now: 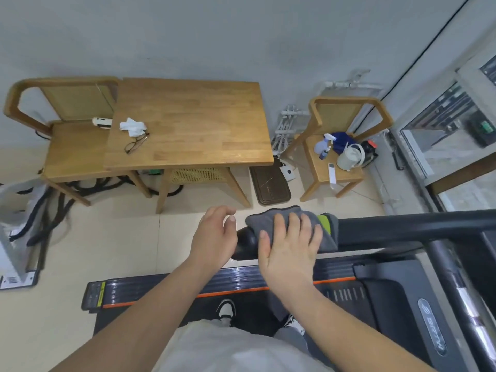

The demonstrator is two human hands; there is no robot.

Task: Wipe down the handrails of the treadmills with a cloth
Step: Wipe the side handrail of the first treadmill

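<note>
A grey cloth [271,217] is draped over the near end of the treadmill's black handrail [402,228], which runs off to the right. My right hand [291,245] lies flat on top of the cloth with straight fingers, pressing it onto the rail. A green band [325,222] on the rail shows just past the cloth. My left hand [214,234] hovers beside the rail's rounded end, left of the cloth, fingers loosely curled and holding nothing. The treadmill deck [241,283] with its orange stripe lies below my arms.
A wooden table [204,124] with glasses [136,143] and a crumpled tissue [132,126] stands ahead. Wooden chairs flank it; the right chair [341,167] carries spray bottles and a kettle. Black hoses [53,210] lie on the floor at left. A window is at right.
</note>
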